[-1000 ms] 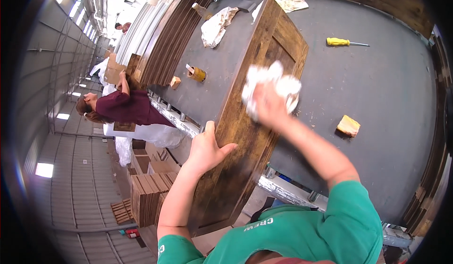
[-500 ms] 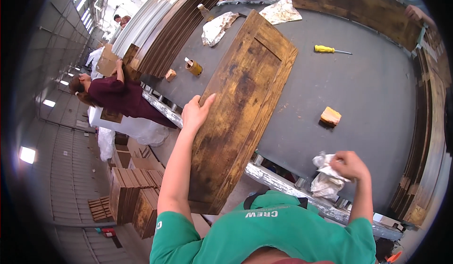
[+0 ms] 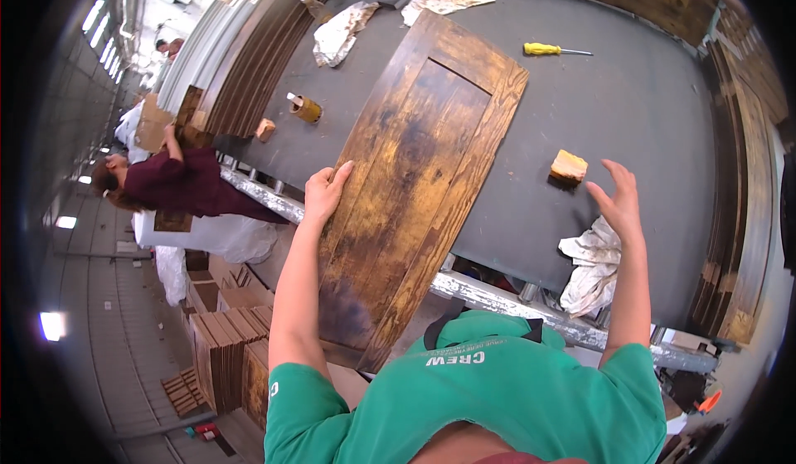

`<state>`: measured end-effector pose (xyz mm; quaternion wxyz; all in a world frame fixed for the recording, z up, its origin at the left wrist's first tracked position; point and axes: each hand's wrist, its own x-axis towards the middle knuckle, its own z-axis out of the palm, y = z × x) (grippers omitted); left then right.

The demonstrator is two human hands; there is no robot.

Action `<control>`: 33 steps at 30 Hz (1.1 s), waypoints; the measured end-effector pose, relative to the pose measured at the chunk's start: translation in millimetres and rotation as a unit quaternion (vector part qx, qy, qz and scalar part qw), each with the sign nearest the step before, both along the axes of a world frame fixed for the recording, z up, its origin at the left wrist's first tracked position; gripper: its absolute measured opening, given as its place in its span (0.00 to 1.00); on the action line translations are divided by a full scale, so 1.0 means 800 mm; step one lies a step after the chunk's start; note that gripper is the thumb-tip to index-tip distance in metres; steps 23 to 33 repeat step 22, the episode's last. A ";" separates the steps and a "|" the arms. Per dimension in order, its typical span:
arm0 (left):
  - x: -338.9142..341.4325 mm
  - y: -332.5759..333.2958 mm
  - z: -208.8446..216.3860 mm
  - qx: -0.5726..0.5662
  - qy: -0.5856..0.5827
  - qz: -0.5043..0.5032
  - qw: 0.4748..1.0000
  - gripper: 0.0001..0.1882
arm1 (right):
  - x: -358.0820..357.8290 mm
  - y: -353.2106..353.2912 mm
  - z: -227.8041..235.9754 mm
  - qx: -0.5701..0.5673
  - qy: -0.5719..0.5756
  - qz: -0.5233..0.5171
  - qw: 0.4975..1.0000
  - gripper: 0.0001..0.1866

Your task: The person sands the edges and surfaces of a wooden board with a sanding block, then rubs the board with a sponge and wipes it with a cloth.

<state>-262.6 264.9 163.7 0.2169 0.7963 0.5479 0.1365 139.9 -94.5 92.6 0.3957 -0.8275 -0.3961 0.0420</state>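
Note:
My left hand grips the left edge of a brown stained wooden panel, thumb on top and the fingers hidden beneath. The panel lies slanted, partly on the grey-topped table and jutting over its near edge. To the right, my right hand is held with fingers spread and nothing in them. Just left of its fingertips sits a yellowish sponge block with a dark, stained underside. A crumpled stained white rag lies below that hand at the table's near edge.
A yellow-handled screwdriver lies farther back. Left of the panel stand a small can and another sponge block. White rags lie at the back. Stacked panels flank the table. A person in maroon works at left.
My right hand has let go of the white rag and moved up toward the sponge block, its fingers opening. My left hand stays on the panel. The whole view has shifted slightly.

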 end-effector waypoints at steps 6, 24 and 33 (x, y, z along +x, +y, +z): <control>-0.006 0.031 -0.044 -0.057 -0.040 -0.003 0.998 0.29 | -0.009 0.025 0.002 -0.051 -0.011 -0.015 0.999 0.22; 0.004 0.040 -0.087 0.195 -0.033 -0.050 0.979 0.29 | 0.019 0.095 0.014 -0.252 0.240 -0.125 0.929 0.25; 0.004 0.040 -0.087 0.195 -0.033 -0.050 0.979 0.29 | 0.019 0.095 0.014 -0.252 0.240 -0.125 0.929 0.25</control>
